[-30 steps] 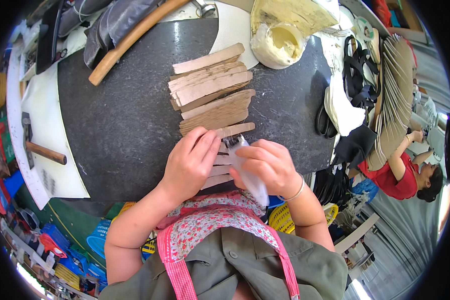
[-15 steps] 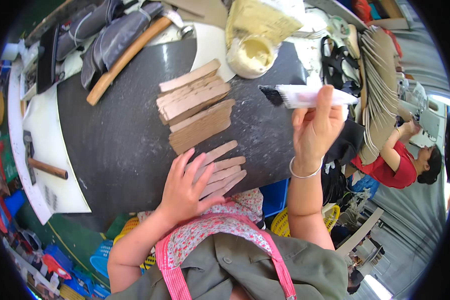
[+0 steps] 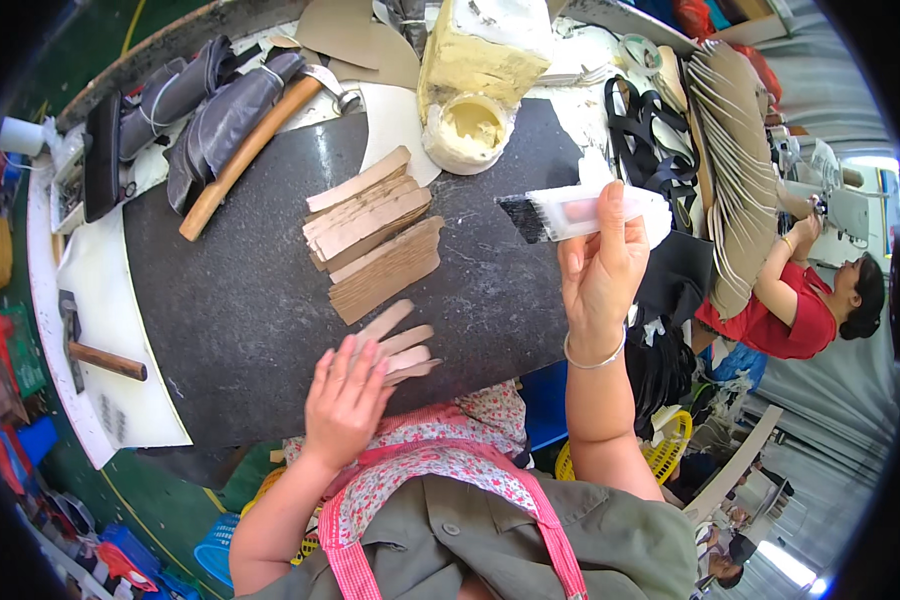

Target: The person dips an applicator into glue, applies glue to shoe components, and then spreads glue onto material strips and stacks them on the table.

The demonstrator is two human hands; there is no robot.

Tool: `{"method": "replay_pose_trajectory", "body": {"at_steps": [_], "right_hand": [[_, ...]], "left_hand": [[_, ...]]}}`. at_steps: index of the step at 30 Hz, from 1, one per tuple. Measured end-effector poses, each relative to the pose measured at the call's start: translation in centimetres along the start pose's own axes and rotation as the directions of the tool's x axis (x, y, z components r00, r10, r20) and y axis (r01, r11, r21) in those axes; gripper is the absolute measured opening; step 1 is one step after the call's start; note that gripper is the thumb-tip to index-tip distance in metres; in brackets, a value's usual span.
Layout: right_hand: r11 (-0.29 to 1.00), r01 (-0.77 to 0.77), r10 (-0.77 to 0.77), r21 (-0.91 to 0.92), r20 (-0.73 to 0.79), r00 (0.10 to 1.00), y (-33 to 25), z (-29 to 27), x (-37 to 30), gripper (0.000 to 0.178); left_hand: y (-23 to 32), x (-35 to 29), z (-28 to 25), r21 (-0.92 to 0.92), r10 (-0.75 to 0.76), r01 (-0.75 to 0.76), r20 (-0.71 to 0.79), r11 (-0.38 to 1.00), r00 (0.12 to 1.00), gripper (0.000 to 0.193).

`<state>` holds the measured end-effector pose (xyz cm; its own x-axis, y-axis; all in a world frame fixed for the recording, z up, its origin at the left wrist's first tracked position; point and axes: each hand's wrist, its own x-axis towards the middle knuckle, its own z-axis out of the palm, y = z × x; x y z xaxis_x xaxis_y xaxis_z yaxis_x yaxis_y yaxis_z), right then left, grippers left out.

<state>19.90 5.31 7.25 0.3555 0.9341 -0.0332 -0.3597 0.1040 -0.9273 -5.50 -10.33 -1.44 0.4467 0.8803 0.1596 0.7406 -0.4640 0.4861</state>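
Observation:
My left hand [image 3: 345, 408] lies flat with fingers stretched out, resting on a fan of thin beige strips [image 3: 410, 352] near the table's front edge. It covers their lower ends. Held up over the table's right side, my right hand [image 3: 607, 262] pinches a flat brush [image 3: 575, 210] between thumb and fingers. The brush has a whitish, crusted handle and dark bristles pointing left. Beyond my left hand lie overlapping stacks of beige and brown strips [image 3: 375, 225]. A cream-crusted pot [image 3: 470, 135] with pale yellowish paste inside stands at the back.
A dark mat [image 3: 230, 300] covers the work surface. A hammer [image 3: 105, 358] lies on a white sheet at left; another wooden-handled hammer [image 3: 255, 150] lies by grey rolls. Black straps [image 3: 650, 135] and fanned sheets [image 3: 735, 170] sit at right. A co-worker in red [image 3: 800, 310] is beyond.
My left hand's fingers have drawn closer together and cover more of the fanned strips. The brush in my right hand has turned, showing more of its flat side. The whole view has shifted slightly.

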Motion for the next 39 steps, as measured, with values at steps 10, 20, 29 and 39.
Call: {"method": "replay_pose_trajectory", "body": {"at_steps": [10, 20, 29, 39], "right_hand": [[0.999, 0.022, -0.022, 0.028, -0.009, 1.000, 0.4, -0.7, -0.5, 0.019], [0.999, -0.037, 0.037, 0.016, -0.029, 0.999, 0.8, -1.2, -0.4, 0.019], [0.990, 0.129, -0.139, 0.062, 0.203, 0.969, 0.9, -1.6, -1.8, 0.016], [0.953, 0.288, -0.301, 0.095, 0.421, 0.856, 0.0, -2.4, -3.7, 0.033]], "left_hand": [[-6.5, -7.4, -6.2, 0.213, -0.429, 0.466, -0.199, 0.859, 0.881, 0.060], [-6.6, -6.0, -6.4, 0.253, -0.362, 0.405, -0.199, 0.879, 0.911, 0.068], [-6.7, -5.8, -5.2, -0.111, -0.511, 0.507, -0.353, 0.855, 0.784, 0.035], [-6.4, -4.5, -5.6, 0.057, -0.463, 0.525, -0.398, 0.849, 0.792, 0.013]]}}
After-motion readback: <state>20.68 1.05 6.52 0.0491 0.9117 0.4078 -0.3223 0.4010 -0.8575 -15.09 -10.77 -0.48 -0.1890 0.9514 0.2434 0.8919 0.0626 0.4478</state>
